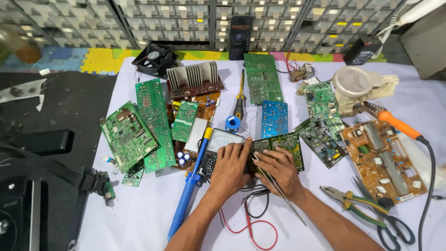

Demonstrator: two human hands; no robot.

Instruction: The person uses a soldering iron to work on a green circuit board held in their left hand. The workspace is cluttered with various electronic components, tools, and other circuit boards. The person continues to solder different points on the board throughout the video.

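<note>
Circuit board [283, 145], green and dark, lies flat on the white table [139, 214] directly under the fingertips of both hands, its far edge reaching past them. The left hand [231, 168] presses down on the board's near left corner with fingers spread and flat, closed around nothing; just beyond those fingers sits an analogue meter [222, 141]. The right hand [278, 171] rests on the board just beside the left, fingers curled, pinching slim metal tweezers [278, 187] whose tips point in between the two hands at the board's edge. Work looks to be at the steadying-and-probing stage: the board is held down and the tweezers are at it, but no part can be seen lifted free. A blue desoldering pump [186, 195] lies untouched left of the left wrist, and the orange soldering iron [398, 124] rests well right of the fingers.
</note>
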